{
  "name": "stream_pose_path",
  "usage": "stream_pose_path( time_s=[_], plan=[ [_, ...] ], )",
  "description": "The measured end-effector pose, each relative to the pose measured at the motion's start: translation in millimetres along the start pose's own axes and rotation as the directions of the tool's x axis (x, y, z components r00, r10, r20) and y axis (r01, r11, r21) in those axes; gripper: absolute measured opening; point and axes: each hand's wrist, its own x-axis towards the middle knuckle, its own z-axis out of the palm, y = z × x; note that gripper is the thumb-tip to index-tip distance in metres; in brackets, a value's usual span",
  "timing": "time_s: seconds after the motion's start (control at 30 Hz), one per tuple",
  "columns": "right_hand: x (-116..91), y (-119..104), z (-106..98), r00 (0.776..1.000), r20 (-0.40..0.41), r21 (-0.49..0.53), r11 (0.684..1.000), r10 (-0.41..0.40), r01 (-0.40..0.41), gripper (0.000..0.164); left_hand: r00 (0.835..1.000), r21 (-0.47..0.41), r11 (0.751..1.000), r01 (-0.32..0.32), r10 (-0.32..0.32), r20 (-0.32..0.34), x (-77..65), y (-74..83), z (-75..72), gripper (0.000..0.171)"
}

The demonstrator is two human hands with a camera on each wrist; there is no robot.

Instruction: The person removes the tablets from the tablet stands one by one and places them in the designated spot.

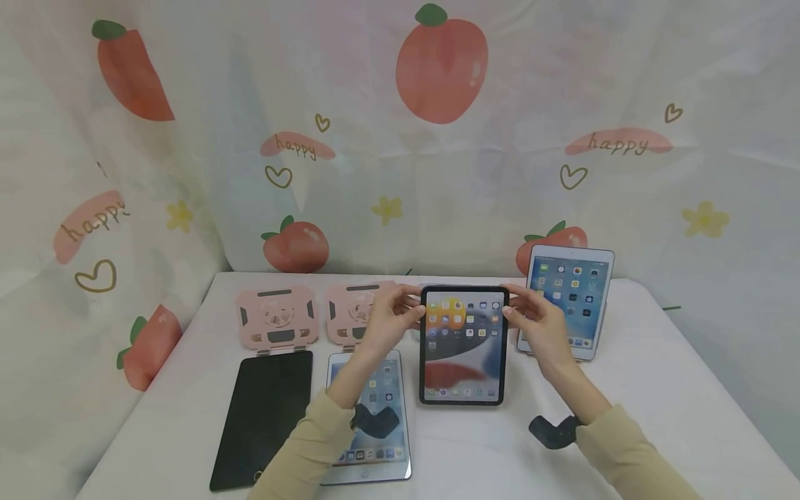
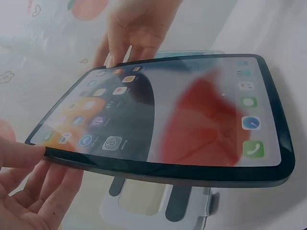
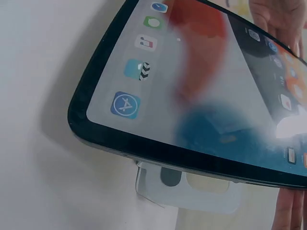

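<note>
Both hands hold a black-bezelled tablet [image 1: 463,347] with its lit home screen facing me. My left hand [image 1: 392,316] pinches the upper left edge, thumb at the front rim and fingers behind. On the upper right edge, my right hand [image 1: 542,323] grips it the same way. The tablet leans back over a pale stand with dark pads [image 3: 211,203], which it mostly hides in the head view. In the left wrist view the stand's plate [image 2: 108,213] shows beneath the tablet.
At left, a dark-screened tablet [image 1: 265,417] and a white tablet [image 1: 365,455] lie flat before two pink stands, one left [image 1: 250,298] and one right [image 1: 337,295]. Another white tablet [image 1: 565,298] stands propped at back right. A peach-printed cloth [image 1: 500,173] hangs behind the white table [image 1: 662,368].
</note>
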Motion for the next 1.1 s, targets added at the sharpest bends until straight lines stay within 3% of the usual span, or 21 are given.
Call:
stream_pose_path(
  time_s=[0.37,0.57,0.97,1.1],
  plan=[
    [-11,9,-1,0.997,0.036,0.028,0.998,0.063,-0.064,0.04,0.999,-0.005,0.999,0.041,-0.041,0.029,-10.5,-13.0,3.7,0.027],
    [-19,16,0,0.994,0.066,0.044,0.995,0.088,-0.091,0.042,0.994,-0.006,0.995,0.103,-0.103,0.03,-15.7,-22.8,5.8,0.026],
    [-29,29,4,0.97,0.12,0.075,0.972,0.211,-0.221,0.041,0.968,-0.028,0.97,0.242,-0.239,0.07,-23.7,-38.1,7.8,0.027],
    [-32,36,6,0.968,0.134,0.082,0.971,0.214,-0.226,0.039,0.957,-0.01,0.959,0.284,-0.283,0.062,-24.5,-46.7,9.6,0.028]
  ],
)
